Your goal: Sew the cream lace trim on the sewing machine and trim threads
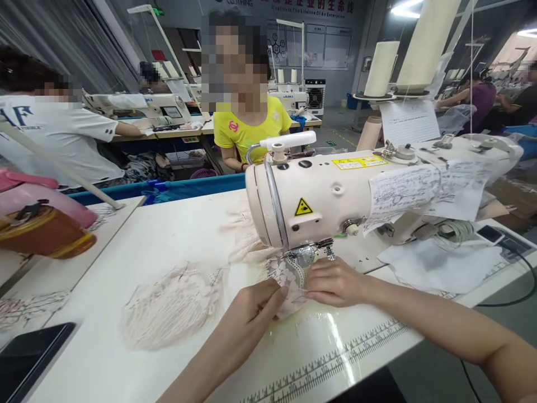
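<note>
A piece of pale pink lace fabric (pixel 289 274) lies under the needle area of a cream sewing machine (pixel 319 196). My left hand (pixel 260 305) pinches its near edge between thumb and fingers. On the other side, my right hand (pixel 335 282) is closed on the same lace, close beside the presser foot, with its fingertips partly hidden. More of the fabric bunches up behind the machine head. To the left, a gathered heap of similar pale lace (pixel 174 308) rests on the white table (pixel 184 229).
A printed ruler strip (pixel 335 358) runs along the table's front edge. A dark phone (pixel 36 358) and an amber container (pixel 46 232) are at the left. White cloth (pixel 440 266) and a cable coil lie right. A person in yellow (pixel 251 126) sits opposite; another in white (pixel 50 140) works left.
</note>
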Demonstrator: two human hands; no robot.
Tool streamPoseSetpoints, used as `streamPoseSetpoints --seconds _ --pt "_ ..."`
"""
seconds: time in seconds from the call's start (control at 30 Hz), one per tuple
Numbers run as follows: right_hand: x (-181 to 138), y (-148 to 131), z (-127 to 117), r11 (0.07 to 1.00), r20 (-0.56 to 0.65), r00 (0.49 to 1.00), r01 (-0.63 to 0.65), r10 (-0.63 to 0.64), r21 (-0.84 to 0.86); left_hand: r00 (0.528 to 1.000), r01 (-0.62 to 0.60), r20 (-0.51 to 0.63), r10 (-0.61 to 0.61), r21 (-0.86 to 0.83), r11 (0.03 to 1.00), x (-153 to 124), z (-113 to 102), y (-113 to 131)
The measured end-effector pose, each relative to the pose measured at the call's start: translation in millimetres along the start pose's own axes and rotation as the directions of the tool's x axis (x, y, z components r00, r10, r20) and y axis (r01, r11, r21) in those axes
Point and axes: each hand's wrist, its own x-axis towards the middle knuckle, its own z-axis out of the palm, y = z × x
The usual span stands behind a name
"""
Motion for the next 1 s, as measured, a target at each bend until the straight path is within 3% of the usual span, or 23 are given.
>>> streamPoseSetpoints --seconds 0.13,0.23,0.33,0.43,0.6,0.73,0.9,1.0 --pt "2 -2 -4 1.000 -0.023 1.000 0.017 -0.017 0.006 0.993 -0.106 0.073 0.089 0.270 0.957 1 8 -4" --pt "2 -1 -5 0.998 -0.079 0.995 0.055 -0.054 0.011 0.964 -0.258 0.070 0.257 0.476 0.840 1 19 -16" --pt "-1 0 -5 0.995 -0.119 0.989 0.095 -0.093 0.007 0.873 -0.393 0.021 0.487 0.620 0.679 2 31 -28" --pt "-3 2 -8 0.993 -0.073 0.992 0.108 -0.105 0.040 0.795 -0.442 0.032 0.606 0.715 0.542 3 36 -33" --pt "-2 4 -13 1.000 0.080 0.997 -0.010 0.011 -0.011 0.752 -0.430 0.041 0.658 0.787 0.442 4 36 -32" --pt "-1 3 -9 0.996 0.001 1.000 0.026 -0.026 -0.083 0.731 -0.392 0.009 0.683 0.825 0.408 3 36 -31" --pt "1 1 -9 0.994 -0.072 0.992 0.102 -0.104 -0.032 0.727 -0.332 0.012 0.687 0.881 0.336 3 35 -28" --pt "2 0 -11 0.996 -0.076 0.993 0.094 -0.094 -0.009 0.743 -0.363 0.016 0.669 0.849 0.383 5 35 -31"
